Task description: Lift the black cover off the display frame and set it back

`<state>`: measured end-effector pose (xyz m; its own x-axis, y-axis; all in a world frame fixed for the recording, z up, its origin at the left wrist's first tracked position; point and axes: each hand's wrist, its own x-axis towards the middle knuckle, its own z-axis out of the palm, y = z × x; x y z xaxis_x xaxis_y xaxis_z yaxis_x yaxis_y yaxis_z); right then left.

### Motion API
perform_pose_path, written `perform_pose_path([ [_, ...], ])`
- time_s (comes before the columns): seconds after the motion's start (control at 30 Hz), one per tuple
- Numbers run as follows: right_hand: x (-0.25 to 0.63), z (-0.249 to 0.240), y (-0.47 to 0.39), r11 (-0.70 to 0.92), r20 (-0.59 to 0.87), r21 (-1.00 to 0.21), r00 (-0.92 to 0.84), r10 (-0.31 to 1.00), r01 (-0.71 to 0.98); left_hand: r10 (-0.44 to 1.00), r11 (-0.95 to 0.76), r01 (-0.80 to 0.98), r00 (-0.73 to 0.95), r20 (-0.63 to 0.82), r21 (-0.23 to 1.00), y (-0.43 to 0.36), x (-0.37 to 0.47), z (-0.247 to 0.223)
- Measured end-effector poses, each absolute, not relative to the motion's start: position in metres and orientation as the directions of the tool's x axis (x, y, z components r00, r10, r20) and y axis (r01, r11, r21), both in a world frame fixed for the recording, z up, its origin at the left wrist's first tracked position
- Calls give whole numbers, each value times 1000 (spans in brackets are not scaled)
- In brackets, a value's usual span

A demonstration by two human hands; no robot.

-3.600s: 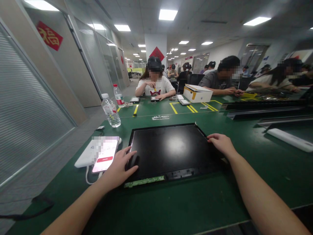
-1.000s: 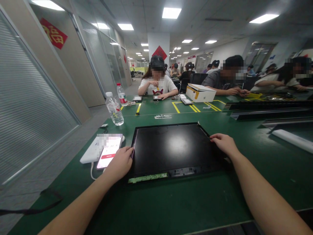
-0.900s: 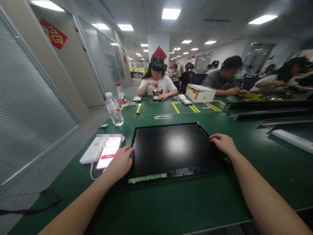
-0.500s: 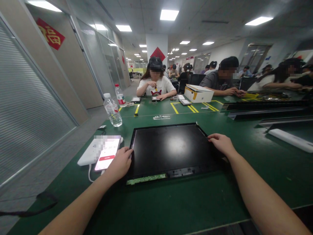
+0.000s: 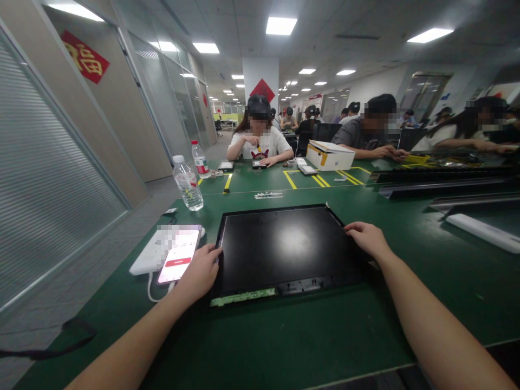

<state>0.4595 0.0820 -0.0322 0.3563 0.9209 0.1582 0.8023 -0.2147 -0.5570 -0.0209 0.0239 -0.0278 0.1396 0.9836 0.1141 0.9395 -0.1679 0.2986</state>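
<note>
My left fingers (image 5: pixel 213 252) are resting against the left edge of a black panel (image 5: pixel 268 246), lying close together rather than spread; the thumb is hiding, so I cannot tell whether they are pinching the rim or only touching it. My right fingers (image 5: pixel 352 227) are bunching at the opposite edge, and whether they are gripping there I cannot tell either. The panel is lying flat on the worktop (image 5: pixel 284 341) between my two sets of fingers, its long axis running from the left ones across to the right ones, so neither hand is sitting nearer: each is touching one short side, part way along it. A green strip (image 5: pixel 244 297) is showing on the panel's near edge, closer to my left fingers. Just outside those, a lit phone (image 5: pixel 182 257) is leaning over a white slab (image 5: pixel 142 261). Well out beyond my right fingers, a white bar (image 5: pixel 481 232) is lying
</note>
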Motion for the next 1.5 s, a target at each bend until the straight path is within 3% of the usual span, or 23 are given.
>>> perform_pose_path([
  [0.27,461,-32,82,-211,152,-554,346,926,805,978,-183,954,153,139,236,24,-21,-37],
  [0.43,460,-32,81,-210,156,-536,340,927,818,971,-230,924,199,131,304,25,-24,-38],
  [0.57,460,-31,81,-214,149,-537,342,928,816,980,-192,885,154,123,425,23,-26,-34],
  [0.7,460,-31,80,-215,143,-537,338,930,816,993,-115,768,73,92,630,18,-25,-24],
  [0.83,461,-31,80,-224,145,-533,349,926,816,999,-6,427,-35,23,904,12,-17,-11],
  [0.93,462,-32,81,-217,157,-531,347,925,819,989,76,169,-137,-53,983,9,-10,-2],
  [1.1,466,-35,84,-210,180,-536,353,918,818,963,163,-65,-207,-173,984,9,-4,1],
  [1.5,467,-36,84,-200,176,-537,341,923,819,940,208,-165,-237,-244,964,7,-5,3],
])
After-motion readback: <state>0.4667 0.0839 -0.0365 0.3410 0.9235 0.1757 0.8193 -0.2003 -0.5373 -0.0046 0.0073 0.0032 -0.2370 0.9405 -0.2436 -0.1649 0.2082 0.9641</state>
